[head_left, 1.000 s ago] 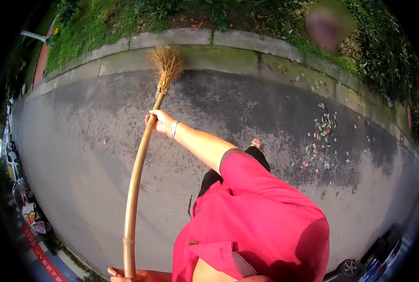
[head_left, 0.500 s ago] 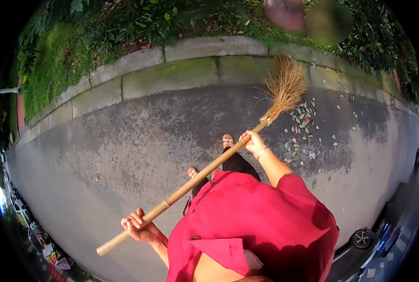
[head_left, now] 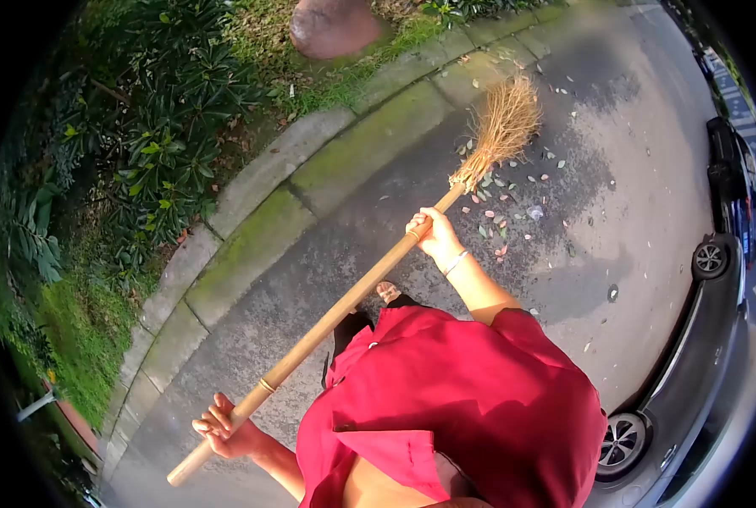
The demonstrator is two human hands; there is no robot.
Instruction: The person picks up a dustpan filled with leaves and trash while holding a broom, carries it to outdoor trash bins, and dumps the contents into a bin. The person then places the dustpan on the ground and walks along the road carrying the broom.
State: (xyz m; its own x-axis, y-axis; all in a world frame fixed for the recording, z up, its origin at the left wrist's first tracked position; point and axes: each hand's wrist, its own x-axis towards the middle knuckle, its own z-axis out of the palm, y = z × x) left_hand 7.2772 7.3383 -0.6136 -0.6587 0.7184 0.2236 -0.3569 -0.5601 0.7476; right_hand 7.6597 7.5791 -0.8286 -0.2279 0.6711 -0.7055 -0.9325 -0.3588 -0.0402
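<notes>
A broom [head_left: 335, 317] with a long bamboo handle slants across the view, from lower left to upper right. Near the handle's end, my left hand [head_left: 229, 430] is wrapped around the pole. Farther up, my right hand [head_left: 433, 233] grips the handle just below the bristles and wears a bracelet at the wrist. The straw bristles [head_left: 505, 127] fan out over the pavement beside the kerb. Scattered leaves [head_left: 501, 216] lie on the asphalt below and right of the bristles, along with a small pale crumpled piece [head_left: 535, 212].
A mossy stone kerb [head_left: 251, 245] runs diagonally along the road. Behind it grow shrubs [head_left: 153, 161] and grass, with a reddish boulder [head_left: 334, 27] among them. A dark car [head_left: 691, 381] stands at the right. One sandalled foot [head_left: 387, 291] shows below the handle.
My view has turned to the right, so the kerb now slants and the car shows more fully. The bristles have moved relative to the kerb, and both hands keep hold of the handle.
</notes>
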